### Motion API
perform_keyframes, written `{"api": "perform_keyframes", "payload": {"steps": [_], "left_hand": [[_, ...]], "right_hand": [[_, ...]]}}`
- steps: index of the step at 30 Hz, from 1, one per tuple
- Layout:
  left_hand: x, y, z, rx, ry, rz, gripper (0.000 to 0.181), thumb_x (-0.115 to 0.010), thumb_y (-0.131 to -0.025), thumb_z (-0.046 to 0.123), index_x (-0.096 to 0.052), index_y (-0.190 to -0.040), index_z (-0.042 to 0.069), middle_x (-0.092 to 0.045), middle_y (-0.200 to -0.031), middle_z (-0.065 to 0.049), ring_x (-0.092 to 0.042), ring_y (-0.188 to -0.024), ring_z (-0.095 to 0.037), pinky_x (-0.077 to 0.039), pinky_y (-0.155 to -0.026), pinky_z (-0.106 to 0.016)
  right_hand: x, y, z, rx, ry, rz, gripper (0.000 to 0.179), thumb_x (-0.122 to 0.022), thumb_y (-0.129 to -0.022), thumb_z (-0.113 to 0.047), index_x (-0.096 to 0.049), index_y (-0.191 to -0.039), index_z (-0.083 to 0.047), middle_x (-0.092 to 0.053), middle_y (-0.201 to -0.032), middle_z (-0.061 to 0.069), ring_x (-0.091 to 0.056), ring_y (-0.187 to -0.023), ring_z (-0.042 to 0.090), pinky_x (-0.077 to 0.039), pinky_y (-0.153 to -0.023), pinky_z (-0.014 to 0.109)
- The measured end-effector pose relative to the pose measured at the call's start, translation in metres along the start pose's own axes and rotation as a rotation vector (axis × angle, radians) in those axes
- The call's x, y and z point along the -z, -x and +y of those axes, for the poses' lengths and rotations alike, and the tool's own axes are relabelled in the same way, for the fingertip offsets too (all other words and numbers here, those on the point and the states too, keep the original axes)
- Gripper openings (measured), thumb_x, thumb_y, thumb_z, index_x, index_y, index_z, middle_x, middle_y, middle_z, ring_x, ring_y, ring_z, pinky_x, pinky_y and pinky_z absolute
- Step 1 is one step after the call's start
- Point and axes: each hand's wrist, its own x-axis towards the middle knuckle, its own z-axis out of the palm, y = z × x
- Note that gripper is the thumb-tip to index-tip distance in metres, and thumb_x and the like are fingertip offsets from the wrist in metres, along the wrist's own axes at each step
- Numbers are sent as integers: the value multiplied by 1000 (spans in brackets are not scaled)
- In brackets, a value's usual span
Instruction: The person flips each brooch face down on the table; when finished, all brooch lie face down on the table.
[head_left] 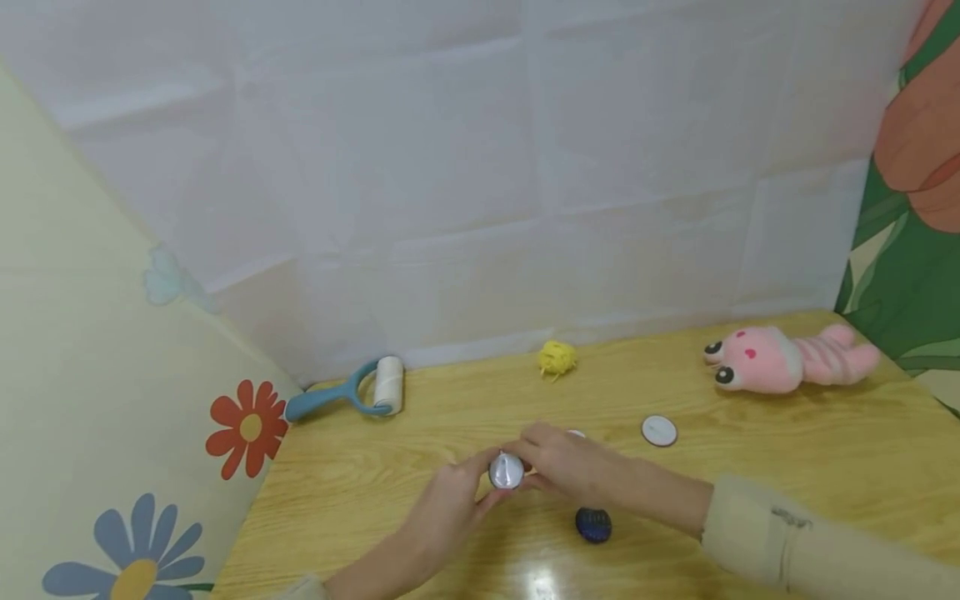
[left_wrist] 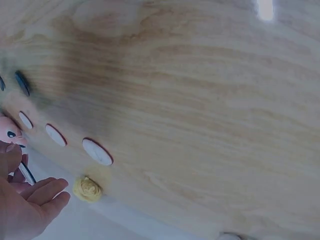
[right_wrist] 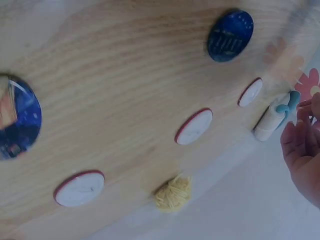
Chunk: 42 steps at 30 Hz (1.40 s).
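In the head view, a small round badge (head_left: pixel 506 472) with a shiny silver-white back stands between both hands above the table. My left hand (head_left: pixel 450 508) pinches its left side between thumb and fingers, and my right hand (head_left: pixel 573 467) pinches its right side. The left wrist view catches the badge (left_wrist: pixel 28 173) nearly edge-on. Below the right forearm lies a dark blue badge (head_left: pixel 594 525). A white disc with a dark red rim (head_left: pixel 660 431) lies to the right; another white disc (head_left: pixel 576 433) is mostly hidden behind the right hand.
A lint roller (head_left: pixel 387 385) with a blue handle lies back left. At the back edge sits a yellow stringy ball (head_left: pixel 557 357). A pink plush toy (head_left: pixel 772 360) rests back right. The right wrist view shows another blue picture badge (right_wrist: pixel 22 120). A white sheet (head_left: pixel 420 183) hangs behind.
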Motion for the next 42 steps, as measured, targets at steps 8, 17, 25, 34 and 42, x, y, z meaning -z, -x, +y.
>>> {"api": "perform_keyframes", "payload": {"steps": [8, 17, 25, 34, 42], "left_hand": [[-23, 12, -2, -27, -66, 25, 36, -85, -73, 18, -66, -100, 4, -69, -85, -7, -66, -75, -18, -54, -61, -25], [-43, 22, -8, -87, -197, -49, 38, -84, -72, 32, -71, -94, 4, -57, -89, 0, -56, -83, -16, -51, -74, -32], [-55, 27, -16, -133, -203, -10, 38, -83, -72, 32, -71, -94, 4, -58, -94, -1, -56, -84, -15, -52, -74, -32], [-55, 33, -18, -89, -163, -33, 43, -81, -76, 31, -71, -103, -1, -65, -118, -17, -64, -106, -28, -55, -83, -38], [-49, 29, -14, -77, -162, -55, 49, -79, -79, 36, -68, -110, 0, -63, -122, -20, -59, -116, -35, -52, -90, -43]], "right_hand": [[-20, 14, -2, -4, 24, -62, 39, -75, -86, -25, -63, -118, -7, -60, -100, 2, -57, -90, 10, -49, -77, 15], [-39, 22, -4, -24, 95, -135, 37, -72, -85, -38, -69, -116, -17, -53, -93, -4, -49, -83, 7, -46, -71, 17], [-45, 22, -5, -62, 72, -176, 34, -72, -85, -37, -71, -113, -18, -51, -89, -5, -46, -79, 5, -41, -66, 15], [-43, 22, -7, -133, 25, -224, 37, -74, -85, -34, -71, -118, -19, -51, -83, -8, -43, -76, 4, -37, -62, 14], [-39, 25, -7, -140, -1, -155, 33, -77, -83, -30, -73, -113, -16, -51, -82, -8, -43, -74, 3, -37, -61, 14]]}}
